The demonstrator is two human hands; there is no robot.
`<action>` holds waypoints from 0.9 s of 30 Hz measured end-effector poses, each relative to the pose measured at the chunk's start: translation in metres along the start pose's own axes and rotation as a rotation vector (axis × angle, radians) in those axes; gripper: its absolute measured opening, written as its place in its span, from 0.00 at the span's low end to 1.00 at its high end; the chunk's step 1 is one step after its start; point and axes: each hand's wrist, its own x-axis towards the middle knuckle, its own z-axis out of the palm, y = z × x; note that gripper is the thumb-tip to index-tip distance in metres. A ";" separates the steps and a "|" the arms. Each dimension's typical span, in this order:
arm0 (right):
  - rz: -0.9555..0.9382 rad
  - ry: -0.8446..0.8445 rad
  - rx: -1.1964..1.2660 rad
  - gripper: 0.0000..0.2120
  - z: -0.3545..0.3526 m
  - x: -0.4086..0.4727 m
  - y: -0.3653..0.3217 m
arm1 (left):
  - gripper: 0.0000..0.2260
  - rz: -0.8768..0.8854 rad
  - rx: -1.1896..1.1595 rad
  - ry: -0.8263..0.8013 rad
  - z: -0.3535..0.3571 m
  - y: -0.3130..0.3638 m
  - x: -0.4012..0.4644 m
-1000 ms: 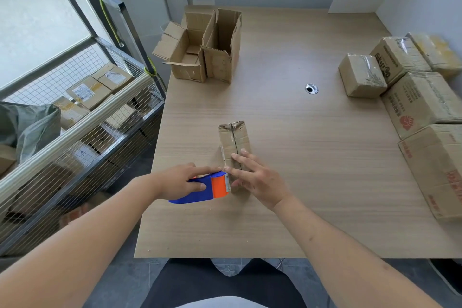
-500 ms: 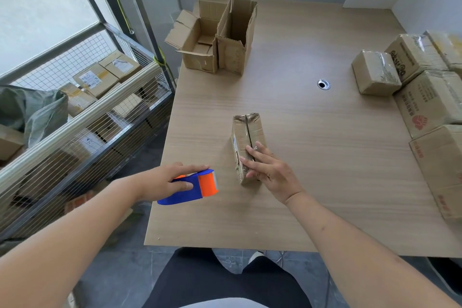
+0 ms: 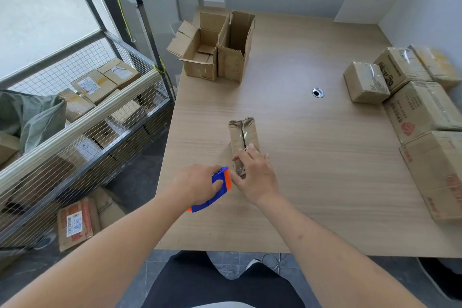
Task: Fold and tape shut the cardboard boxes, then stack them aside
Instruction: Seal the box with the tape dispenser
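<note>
A small narrow cardboard box lies on the wooden table, its top flaps folded together with a seam running down the middle. My right hand rests on the box's near end, fingers pressing on the flaps. My left hand grips a blue and orange tape dispenser, its orange head right at the box's near end beside my right hand. The near end of the box is hidden under my hands.
Two open empty cardboard boxes stand at the table's far left corner. Several taped boxes line the right edge. A cable hole sits mid-table. A wire cart holding parcels stands to the left; a parcel lies on the floor.
My left hand has brought the tape dispenser rightward up to the box's near end. My right hand stays on the box.
</note>
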 end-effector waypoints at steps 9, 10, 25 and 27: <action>0.050 0.006 -0.094 0.16 0.012 0.002 -0.016 | 0.10 -0.064 -0.013 0.043 0.010 0.014 0.008; 0.057 0.005 -0.092 0.17 0.011 0.003 -0.015 | 0.10 -0.069 -0.020 0.041 0.011 0.015 0.010; -0.036 0.006 -0.432 0.27 -0.006 -0.001 0.002 | 0.25 -0.032 -0.120 0.188 0.011 0.002 0.015; -0.046 0.028 -0.487 0.27 -0.010 -0.001 0.011 | 0.29 -0.038 -0.087 0.137 0.005 -0.008 0.013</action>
